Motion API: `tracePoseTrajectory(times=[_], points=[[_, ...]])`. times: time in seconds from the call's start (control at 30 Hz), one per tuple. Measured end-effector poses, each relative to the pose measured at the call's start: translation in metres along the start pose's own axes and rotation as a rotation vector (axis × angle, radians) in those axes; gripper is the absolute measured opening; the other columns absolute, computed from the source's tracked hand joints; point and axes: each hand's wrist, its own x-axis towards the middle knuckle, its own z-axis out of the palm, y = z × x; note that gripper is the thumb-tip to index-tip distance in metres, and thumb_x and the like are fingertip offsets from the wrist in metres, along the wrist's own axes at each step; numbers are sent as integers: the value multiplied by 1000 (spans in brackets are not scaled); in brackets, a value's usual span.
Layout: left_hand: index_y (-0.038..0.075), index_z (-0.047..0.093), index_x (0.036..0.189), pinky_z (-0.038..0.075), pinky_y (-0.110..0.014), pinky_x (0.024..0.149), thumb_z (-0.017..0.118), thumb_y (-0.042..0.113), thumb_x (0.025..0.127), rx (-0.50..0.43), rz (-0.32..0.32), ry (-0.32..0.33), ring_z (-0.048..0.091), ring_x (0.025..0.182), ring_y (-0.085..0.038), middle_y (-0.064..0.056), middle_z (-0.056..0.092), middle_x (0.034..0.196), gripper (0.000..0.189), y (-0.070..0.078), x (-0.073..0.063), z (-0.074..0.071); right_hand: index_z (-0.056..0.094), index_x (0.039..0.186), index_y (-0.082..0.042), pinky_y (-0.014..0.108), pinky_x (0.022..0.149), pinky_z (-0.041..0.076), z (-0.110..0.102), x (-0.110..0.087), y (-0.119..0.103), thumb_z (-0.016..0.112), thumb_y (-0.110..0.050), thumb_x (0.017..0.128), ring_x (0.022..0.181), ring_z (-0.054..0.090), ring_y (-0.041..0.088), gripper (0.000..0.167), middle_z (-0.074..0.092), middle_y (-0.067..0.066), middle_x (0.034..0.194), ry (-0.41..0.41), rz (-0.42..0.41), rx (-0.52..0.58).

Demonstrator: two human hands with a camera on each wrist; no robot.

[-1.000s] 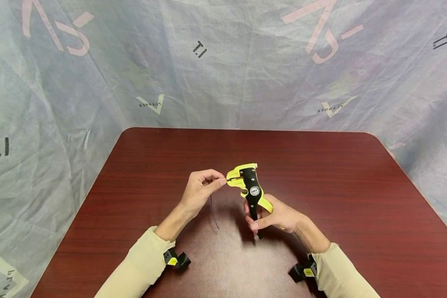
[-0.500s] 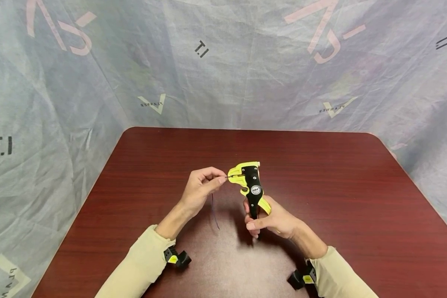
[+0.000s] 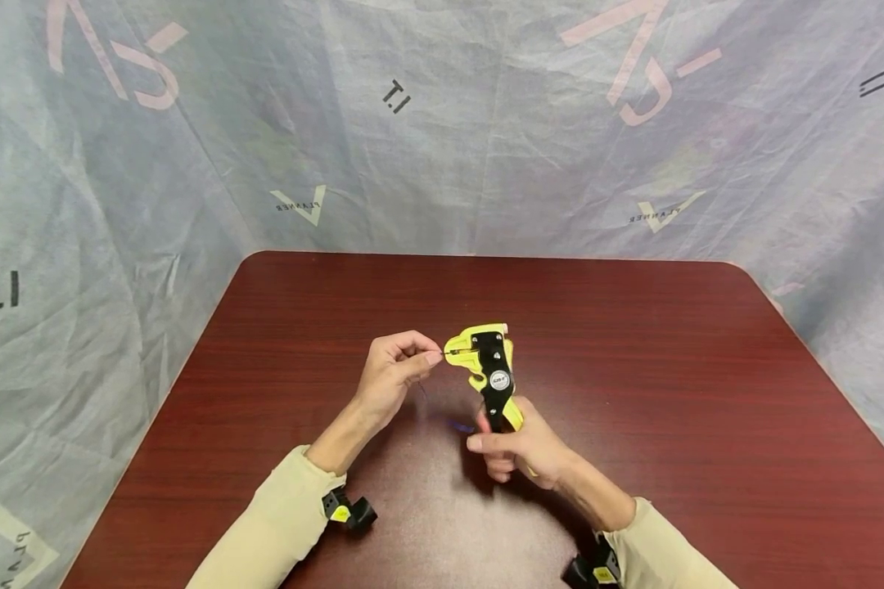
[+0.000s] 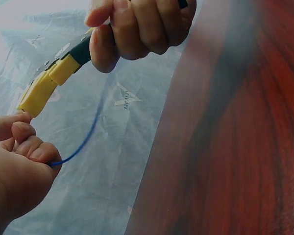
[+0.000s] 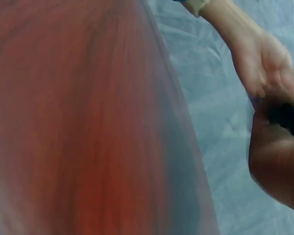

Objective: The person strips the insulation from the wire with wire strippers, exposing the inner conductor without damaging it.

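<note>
My left hand (image 3: 390, 375) pinches a thin blue wire (image 4: 91, 131) between thumb and fingertip, right at the nose of a yellow and black wire stripper (image 3: 495, 360). The wire's short end runs into the stripper's mouth. Its loose length comes out below the left hand and curves up toward the right hand in the left wrist view. My right hand (image 3: 526, 446) grips the stripper's handles from below, fingers wrapped round them. The tool stands upright above the table, head pointing left. In the right wrist view the right hand (image 5: 277, 159) hides most of the stripper.
Both hands work over a dark red wood-grain table (image 3: 633, 352). A grey printed cloth (image 3: 442, 147) hangs behind it and along both sides. A black camera (image 3: 357, 514) is strapped at the left wrist, another (image 3: 593, 566) at the right.
The right hand has shifted left and down, and the stripper's handles look squeezed closer together. The wire's loose tail has swung to the right. The left hand has moved slightly left.
</note>
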Motion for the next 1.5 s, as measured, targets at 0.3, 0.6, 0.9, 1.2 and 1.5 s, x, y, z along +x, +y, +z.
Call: tracePoseTrajectory(times=[0.3, 0.6, 0.9, 1.2, 1.5], points=[[18, 70, 75, 25, -24, 52, 60, -10, 87, -10, 1, 30, 36, 54, -5, 11, 49, 59, 31, -3, 2, 1, 44, 76, -13, 34, 41, 16, -1, -2, -5, 62, 4, 88, 42, 30, 2, 28, 35, -12, 52, 19, 20, 20], [13, 70, 77, 26, -22, 52, 62, -10, 86, 4, 13, 34, 37, 54, -3, 11, 51, 59, 26, -2, 3, 2, 49, 84, -13, 29, 44, 33, -10, -4, -8, 59, 2, 91, 46, 32, 8, 19, 40, -9, 57, -74, -28, 21], [12, 69, 75, 22, -22, 51, 61, -11, 85, 10, 14, 43, 33, 52, -3, 11, 47, 57, 26, -1, 2, 4, 51, 89, -11, 27, 48, 37, -15, -7, -10, 60, 4, 89, 48, 34, 8, 17, 43, -8, 60, -91, -12, 28], [16, 70, 73, 25, -19, 50, 61, -12, 84, 17, 12, 51, 34, 52, -3, 11, 51, 57, 32, -4, 3, 1, 52, 90, -10, 26, 49, 38, -15, -7, -11, 61, 3, 88, 49, 37, 6, 16, 44, -9, 61, -97, -5, 6], [21, 72, 70, 26, -18, 50, 60, -14, 83, -6, -6, 58, 35, 51, -2, 12, 53, 57, 39, -2, 3, -2, 51, 92, -9, 27, 49, 38, -18, -8, -10, 60, 3, 88, 49, 38, 7, 15, 45, -9, 62, -107, -31, 30]])
